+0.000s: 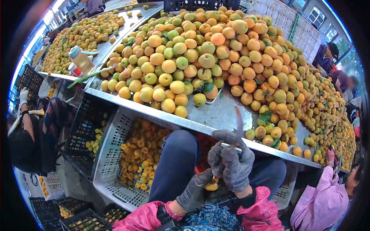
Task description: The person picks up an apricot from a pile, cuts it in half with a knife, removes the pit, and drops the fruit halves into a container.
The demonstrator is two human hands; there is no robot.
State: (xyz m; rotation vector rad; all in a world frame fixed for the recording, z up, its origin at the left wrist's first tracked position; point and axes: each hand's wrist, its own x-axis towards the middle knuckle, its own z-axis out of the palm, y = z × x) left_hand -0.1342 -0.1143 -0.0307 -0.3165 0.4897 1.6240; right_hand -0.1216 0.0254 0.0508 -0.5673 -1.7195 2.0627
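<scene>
The counter [219, 113] is a sheet-metal surface with a raised front lip, running from the left to the far right. A heap of fruit [192, 54], yellow, orange and green, covers most of it. The heap is several layers deep at the centre and thins to a single layer toward the right end. A bare strip remains along the near edge. At the left end stands a bottle [81, 59] with a pale blue cap, and a green stalk [90, 77] lies beside it. What may be a tray rim [214, 101] shows under the heap.
</scene>
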